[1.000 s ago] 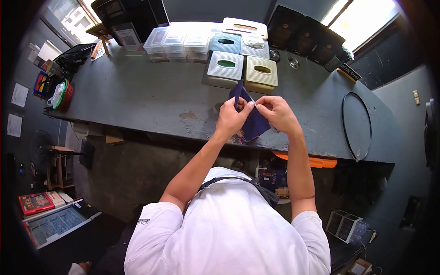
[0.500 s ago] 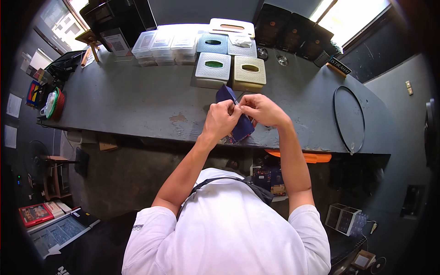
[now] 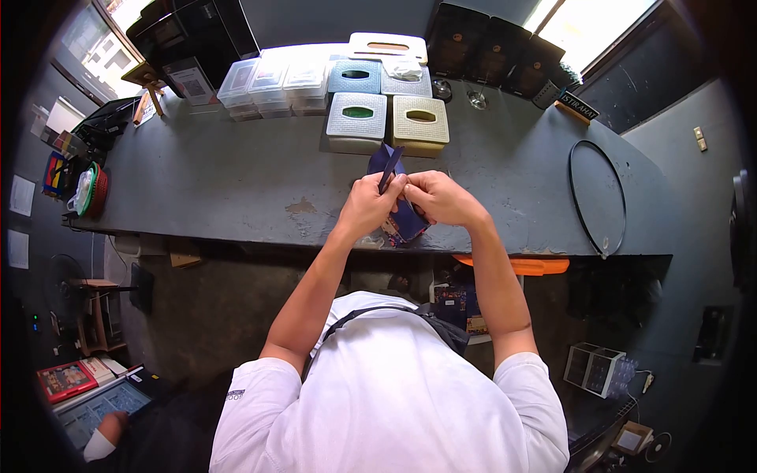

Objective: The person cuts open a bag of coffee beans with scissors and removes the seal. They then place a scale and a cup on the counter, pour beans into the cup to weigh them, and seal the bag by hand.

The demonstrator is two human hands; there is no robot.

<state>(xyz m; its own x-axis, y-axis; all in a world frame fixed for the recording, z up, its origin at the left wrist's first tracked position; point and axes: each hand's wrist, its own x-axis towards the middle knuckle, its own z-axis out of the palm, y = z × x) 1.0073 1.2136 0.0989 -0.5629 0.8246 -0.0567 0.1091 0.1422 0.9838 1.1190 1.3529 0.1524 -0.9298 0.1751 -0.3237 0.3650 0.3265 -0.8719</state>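
A dark blue printed carton (image 3: 408, 226) stands tilted near the front edge of the grey counter, its lower part patterned in colour. My left hand (image 3: 367, 206) is closed at its upper left, with a narrow dark blue flap (image 3: 391, 162) sticking up past the thumb. From the other side, my right hand (image 3: 443, 197) pinches at the carton's top, fingertips meeting those of the left. My fingers hide much of the carton's middle. Just behind it are a cream tissue box (image 3: 420, 126) and a pale grey tissue box (image 3: 356, 122).
Stacked clear plastic boxes (image 3: 272, 85) stand at the back of the counter (image 3: 221, 173). A black hoop (image 3: 572, 201) lies to the right, near a small sign (image 3: 578, 107). An orange object (image 3: 524, 266) juts out below the front edge. Another person's hand (image 3: 113, 426) shows at lower left.
The narrow flap now rises upright by my left thumb. My hands have shifted a little, with the right fingers lower on the carton. Another person's hand has appeared at lower left.
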